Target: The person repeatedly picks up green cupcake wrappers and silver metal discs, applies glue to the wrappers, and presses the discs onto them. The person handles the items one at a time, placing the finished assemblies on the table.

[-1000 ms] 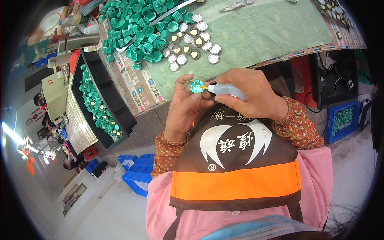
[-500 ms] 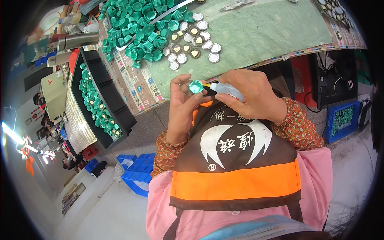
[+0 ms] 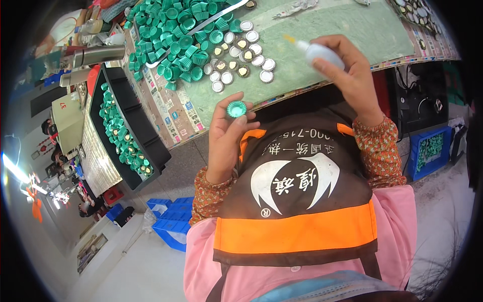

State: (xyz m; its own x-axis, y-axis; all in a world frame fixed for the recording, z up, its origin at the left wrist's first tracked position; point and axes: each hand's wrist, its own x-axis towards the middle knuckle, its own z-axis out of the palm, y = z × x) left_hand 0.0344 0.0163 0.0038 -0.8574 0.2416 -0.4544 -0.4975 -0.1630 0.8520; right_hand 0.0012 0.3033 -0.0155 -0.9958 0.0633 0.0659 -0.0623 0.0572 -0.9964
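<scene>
In my left hand (image 3: 227,132) a small green fluted cup (image 3: 236,109) is pinched between thumb and fingers, its hollow turned up toward me. My right hand (image 3: 350,75) grips a translucent white squeeze bottle (image 3: 323,55) with a thin yellowish tip, held tilted over the green mat (image 3: 297,75), clear of the cup. Beyond my left hand lie several silver bottle caps (image 3: 227,77), and among them dark caps (image 3: 243,70) with pale pieces inside. A big heap of green cups (image 3: 176,35) spreads at the far left of the table.
A black crate (image 3: 133,108) of green cups stands left of the table. Blue crates (image 3: 176,216) sit on the floor at lower left, and a blue bin (image 3: 429,155) at the right. More caps (image 3: 422,17) lie at the far right. A metal flask (image 3: 99,55) lies at upper left.
My right hand has lifted the squeeze bottle away from the cup, up and to the right over the mat. My left hand, still holding the cup, has shifted slightly left.
</scene>
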